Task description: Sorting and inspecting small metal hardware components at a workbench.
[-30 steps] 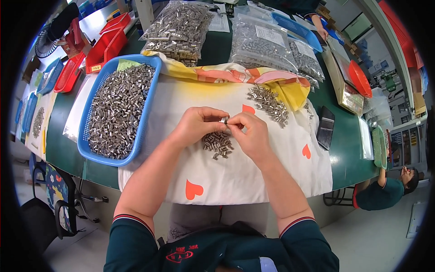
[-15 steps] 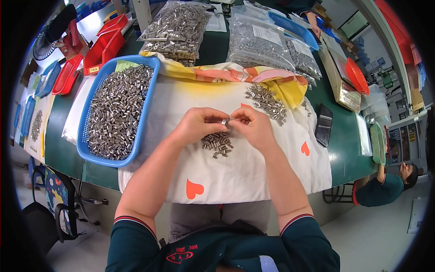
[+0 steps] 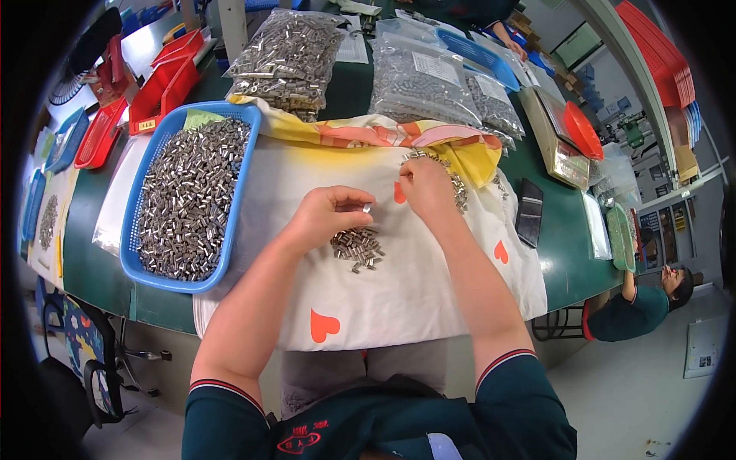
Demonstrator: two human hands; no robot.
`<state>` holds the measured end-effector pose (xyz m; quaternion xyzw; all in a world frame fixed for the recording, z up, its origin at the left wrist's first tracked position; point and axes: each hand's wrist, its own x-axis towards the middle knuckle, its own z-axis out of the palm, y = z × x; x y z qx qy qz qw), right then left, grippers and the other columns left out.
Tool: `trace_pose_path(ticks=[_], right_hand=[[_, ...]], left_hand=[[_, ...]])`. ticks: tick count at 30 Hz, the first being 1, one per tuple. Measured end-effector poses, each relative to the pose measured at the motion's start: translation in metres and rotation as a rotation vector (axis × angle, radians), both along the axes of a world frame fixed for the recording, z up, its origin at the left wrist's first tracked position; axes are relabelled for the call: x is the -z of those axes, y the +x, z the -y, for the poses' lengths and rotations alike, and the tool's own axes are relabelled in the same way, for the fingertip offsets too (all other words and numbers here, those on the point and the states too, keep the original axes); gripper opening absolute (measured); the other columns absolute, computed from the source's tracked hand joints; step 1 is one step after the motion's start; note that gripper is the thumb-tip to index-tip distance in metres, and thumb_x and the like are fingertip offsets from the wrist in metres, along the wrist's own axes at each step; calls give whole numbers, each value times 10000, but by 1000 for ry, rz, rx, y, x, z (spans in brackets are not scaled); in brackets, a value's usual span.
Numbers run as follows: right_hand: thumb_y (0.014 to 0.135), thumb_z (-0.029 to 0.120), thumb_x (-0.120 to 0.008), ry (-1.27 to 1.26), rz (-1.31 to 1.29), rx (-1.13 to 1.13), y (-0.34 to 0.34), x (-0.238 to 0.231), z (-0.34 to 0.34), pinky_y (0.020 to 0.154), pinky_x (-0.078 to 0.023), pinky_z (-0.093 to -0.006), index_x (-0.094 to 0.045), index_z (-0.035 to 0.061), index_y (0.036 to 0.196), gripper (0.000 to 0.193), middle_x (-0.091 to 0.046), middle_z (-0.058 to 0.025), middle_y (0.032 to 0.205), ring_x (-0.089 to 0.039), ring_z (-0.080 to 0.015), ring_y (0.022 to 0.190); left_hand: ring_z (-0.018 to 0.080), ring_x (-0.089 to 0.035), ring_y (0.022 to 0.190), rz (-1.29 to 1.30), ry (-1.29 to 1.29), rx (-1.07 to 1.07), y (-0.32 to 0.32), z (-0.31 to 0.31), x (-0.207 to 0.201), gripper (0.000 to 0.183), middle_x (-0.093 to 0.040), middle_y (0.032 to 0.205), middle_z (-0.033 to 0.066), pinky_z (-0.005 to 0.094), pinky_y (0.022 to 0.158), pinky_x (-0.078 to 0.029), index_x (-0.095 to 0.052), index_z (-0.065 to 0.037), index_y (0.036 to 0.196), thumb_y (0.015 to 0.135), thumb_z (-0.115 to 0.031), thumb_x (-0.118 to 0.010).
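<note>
Left hand (image 3: pixel 326 216): fingers curled, pinching one small metal sleeve (image 3: pixel 367 208) above the near pile (image 3: pixel 357 248) on the white cloth (image 3: pixel 399 291). Right hand (image 3: pixel 426 186): fingers bunched at the far pile (image 3: pixel 452 180); whether it holds a piece cannot be told. Blue basket (image 3: pixel 230 222) of sleeves stands left.

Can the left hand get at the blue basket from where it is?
Probably yes. The blue basket sits open-topped just left of the left hand, with only bare cloth between them, though the fingers already pinch a small metal piece.
</note>
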<state>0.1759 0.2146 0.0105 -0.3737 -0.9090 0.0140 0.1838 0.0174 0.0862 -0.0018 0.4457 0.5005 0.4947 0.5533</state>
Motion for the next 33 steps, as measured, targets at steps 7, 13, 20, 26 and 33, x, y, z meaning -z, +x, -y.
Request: trace_pose_path(ticks=[7,13,20,26,33], right_hand=[[725,54,-600,-815,-632,-101,1,-12,59,614,-443,-218,-613,20,813,96,-605,-43,748,-553,-105,664],[730,42,-604,-890,-589,-127,4,-19,65,621,-436,-217,-622,19,828,103,-594,-15,737,-521,-75,653],[707,55,-584,-512,-545,-195,2,-16,73,577,-455,-298,-589,21,757,60,-568,-89,716,-559,-210,654],[711,52,-570,-381,-542,-214,0,-13,75,592,-444,-325,-582,23,744,46,-567,-98,719,-554,-246,675],[718,62,-575,-444,-558,-216,1,-17,75,585,-452,-310,-592,19,760,63,-587,-106,725,-568,-239,658]], left_hand=[[105,-575,786,146,9,-115,-1,-2,1,266,-604,885,61,218,709,-476,-562,30,1004,742,16,-608],[126,-578,800,154,-20,-96,-3,1,1,282,-601,910,86,232,744,-479,-550,45,1013,738,29,-609],[135,-577,820,130,-26,-63,-2,2,0,279,-600,915,94,244,753,-480,-546,59,1007,736,35,-611],[146,-580,819,184,11,-92,-1,2,3,266,-600,917,108,249,747,-486,-541,67,1007,748,43,-593],[144,-586,802,189,18,-62,-3,3,1,260,-602,908,103,247,737,-490,-540,69,1005,751,42,-588]])
